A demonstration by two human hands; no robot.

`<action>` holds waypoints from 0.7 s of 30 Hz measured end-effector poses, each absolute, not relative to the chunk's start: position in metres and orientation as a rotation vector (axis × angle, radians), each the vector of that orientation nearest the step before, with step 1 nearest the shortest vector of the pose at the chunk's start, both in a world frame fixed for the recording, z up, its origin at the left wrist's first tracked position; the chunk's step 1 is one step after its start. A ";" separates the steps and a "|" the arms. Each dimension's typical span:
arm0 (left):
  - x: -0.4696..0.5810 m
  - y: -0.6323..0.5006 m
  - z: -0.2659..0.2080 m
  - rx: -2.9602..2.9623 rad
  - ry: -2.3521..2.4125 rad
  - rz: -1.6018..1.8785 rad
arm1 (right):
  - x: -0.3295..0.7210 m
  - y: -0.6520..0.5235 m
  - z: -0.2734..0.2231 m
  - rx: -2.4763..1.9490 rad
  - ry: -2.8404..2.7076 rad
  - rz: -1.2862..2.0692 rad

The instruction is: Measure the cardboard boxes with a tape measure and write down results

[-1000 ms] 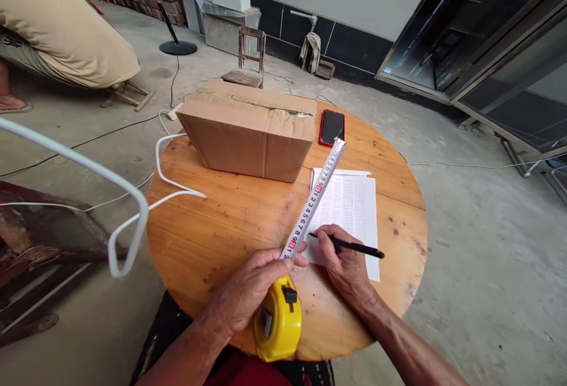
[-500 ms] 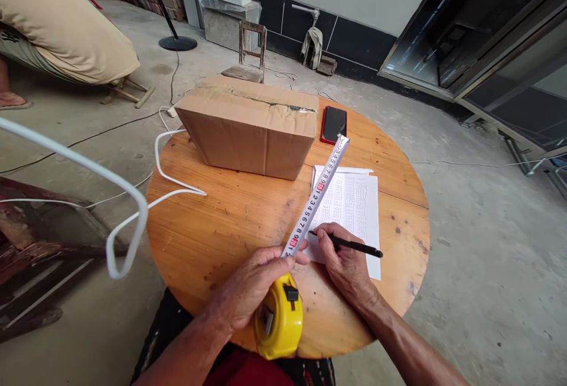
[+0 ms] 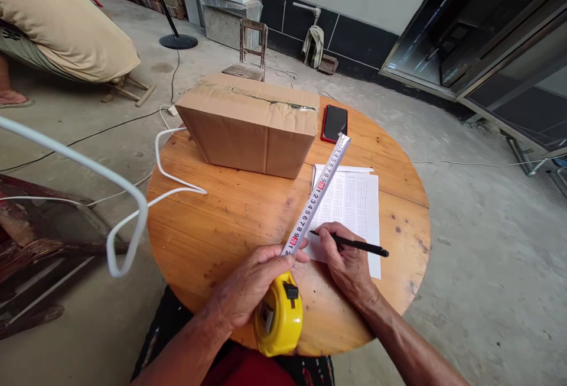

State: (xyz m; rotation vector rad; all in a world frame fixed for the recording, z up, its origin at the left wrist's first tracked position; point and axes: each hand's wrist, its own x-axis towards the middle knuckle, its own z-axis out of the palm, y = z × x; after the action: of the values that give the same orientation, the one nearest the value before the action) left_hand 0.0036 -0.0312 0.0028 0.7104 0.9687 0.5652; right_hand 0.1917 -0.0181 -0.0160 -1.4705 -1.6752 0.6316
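Observation:
Near the table's front edge, my left hand (image 3: 252, 282) is closed on a yellow tape measure (image 3: 283, 321), thumb pressed on its drawn-out blade. The silver blade slants up and right, crossing the left side of the written sheet of paper (image 3: 354, 203), with its tip near the phone. My right hand (image 3: 345, 256) rests on the lower part of the sheet and pinches a black pen (image 3: 363, 246). The pen's tip points left and lies on or just above the paper, close to the blade; contact is hard to tell.
A cardboard box (image 3: 248, 132) stands at the back of the round wooden table (image 3: 212, 232), beside a red-cased phone (image 3: 335, 123). A bent white rod (image 3: 128, 238) juts in at the left. Behind the table are a small chair (image 3: 253, 49) and a stand's round base (image 3: 178, 41).
The pen's rear end has swung slightly right and tilted in my right hand. My left hand and the tape measure stay in place, and the view has shifted very little.

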 end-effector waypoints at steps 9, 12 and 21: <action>0.004 -0.031 0.004 0.705 0.967 0.577 | 0.193 -0.019 -0.017 -1.496 -1.641 0.615; 0.004 -0.032 0.003 0.746 0.974 0.581 | 0.193 -0.019 -0.017 -1.499 -1.646 0.621; 0.004 -0.032 0.005 0.741 0.967 0.573 | 0.191 -0.018 -0.014 -1.503 -1.657 0.639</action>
State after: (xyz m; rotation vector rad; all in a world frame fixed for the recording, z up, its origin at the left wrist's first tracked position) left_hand 0.0035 -0.0323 0.0051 0.7411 0.9670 0.5732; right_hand 0.1906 -0.0180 -0.0142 -1.5027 -1.6574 0.6387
